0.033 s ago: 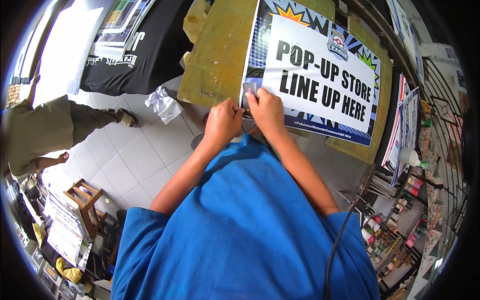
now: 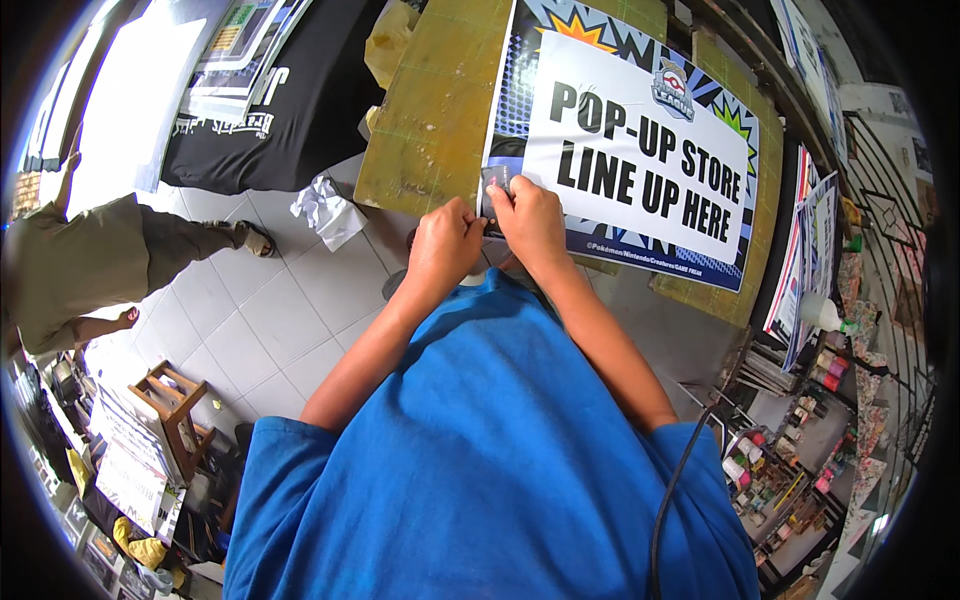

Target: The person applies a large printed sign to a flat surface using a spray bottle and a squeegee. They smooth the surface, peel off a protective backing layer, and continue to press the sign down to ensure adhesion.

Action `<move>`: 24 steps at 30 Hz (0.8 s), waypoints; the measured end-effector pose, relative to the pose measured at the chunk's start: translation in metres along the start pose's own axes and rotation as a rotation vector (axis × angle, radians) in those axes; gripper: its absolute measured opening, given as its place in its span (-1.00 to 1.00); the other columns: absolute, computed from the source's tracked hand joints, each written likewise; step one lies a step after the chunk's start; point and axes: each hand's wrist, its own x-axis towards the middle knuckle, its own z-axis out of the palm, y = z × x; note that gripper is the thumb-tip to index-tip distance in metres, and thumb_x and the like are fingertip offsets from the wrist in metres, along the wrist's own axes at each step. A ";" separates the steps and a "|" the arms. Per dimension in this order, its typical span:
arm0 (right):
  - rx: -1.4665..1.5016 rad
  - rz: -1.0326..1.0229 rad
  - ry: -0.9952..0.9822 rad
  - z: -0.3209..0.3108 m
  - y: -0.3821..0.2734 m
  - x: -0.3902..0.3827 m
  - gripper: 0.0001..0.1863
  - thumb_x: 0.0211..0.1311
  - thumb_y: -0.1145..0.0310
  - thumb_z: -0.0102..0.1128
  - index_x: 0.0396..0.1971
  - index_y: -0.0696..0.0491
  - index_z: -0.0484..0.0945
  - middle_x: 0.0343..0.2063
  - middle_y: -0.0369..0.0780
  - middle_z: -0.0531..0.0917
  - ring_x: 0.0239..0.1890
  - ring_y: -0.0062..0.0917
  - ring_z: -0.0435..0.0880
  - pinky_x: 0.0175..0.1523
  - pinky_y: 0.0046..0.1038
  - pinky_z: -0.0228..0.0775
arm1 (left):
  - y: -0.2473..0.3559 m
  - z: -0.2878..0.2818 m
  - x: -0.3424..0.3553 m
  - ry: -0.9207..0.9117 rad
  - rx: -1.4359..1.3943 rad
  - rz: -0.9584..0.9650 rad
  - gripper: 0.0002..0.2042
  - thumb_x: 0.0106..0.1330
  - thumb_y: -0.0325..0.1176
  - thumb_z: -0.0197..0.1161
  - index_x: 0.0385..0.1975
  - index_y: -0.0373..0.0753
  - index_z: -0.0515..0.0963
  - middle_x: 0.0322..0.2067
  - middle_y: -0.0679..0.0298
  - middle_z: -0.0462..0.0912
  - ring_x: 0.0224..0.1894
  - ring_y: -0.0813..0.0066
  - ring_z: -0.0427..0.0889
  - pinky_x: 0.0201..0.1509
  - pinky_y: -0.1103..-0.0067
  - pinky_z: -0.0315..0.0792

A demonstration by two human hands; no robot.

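A printed sign (image 2: 640, 150), white with black letters and a blue, patterned border, lies on a worn yellow-green board (image 2: 420, 120). My right hand (image 2: 535, 218) is closed round a small dark card (image 2: 497, 185), which rests against the sign's near left part. Just left of it, my left hand (image 2: 445, 238) is closed, its fingertips pinching at the sign's near left corner. The exact grip there is partly hidden by the fingers.
Crumpled white paper (image 2: 328, 212) lies on the tiled floor, left of the board. A person (image 2: 80, 260) stands at the far left. A wooden stool (image 2: 170, 400) is lower left; stacked prints (image 2: 805, 250) and a plastic bottle (image 2: 820, 312) are at right.
The dark card and my right hand have shifted very slightly left. My left hand stays at the sign's corner.
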 end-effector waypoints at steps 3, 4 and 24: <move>0.370 0.138 -0.015 -0.016 0.024 0.001 -0.61 0.29 0.16 0.22 -0.57 0.17 0.49 -0.70 -0.08 0.56 -0.60 -0.29 0.65 -0.48 -0.29 0.40 | 0.001 -0.004 0.002 -0.029 0.055 -0.027 -0.82 0.18 -0.40 0.32 -0.46 -0.36 0.48 -0.65 0.06 0.56 -0.54 0.15 0.61 -0.42 0.37 0.44; 0.399 0.158 0.068 -0.030 0.036 0.001 -0.60 0.31 0.16 0.22 -0.59 0.17 0.47 -0.69 -0.13 0.55 -0.61 -0.43 0.61 -0.51 -0.36 0.38 | 0.003 -0.006 0.001 -0.024 0.054 -0.020 -0.82 0.19 -0.40 0.31 -0.43 -0.36 0.48 -0.65 0.07 0.57 -0.53 0.14 0.61 -0.41 0.37 0.44; 0.027 0.111 0.133 -0.024 0.048 -0.026 -0.67 0.28 0.22 0.16 -0.56 0.15 0.45 -0.64 0.04 0.59 -0.53 -0.02 0.61 -0.42 -0.08 0.43 | 0.001 0.007 -0.018 -0.069 0.448 0.655 -0.56 0.11 -0.31 0.33 0.01 -0.27 0.49 0.09 0.17 0.49 0.15 0.14 0.42 0.25 0.27 0.25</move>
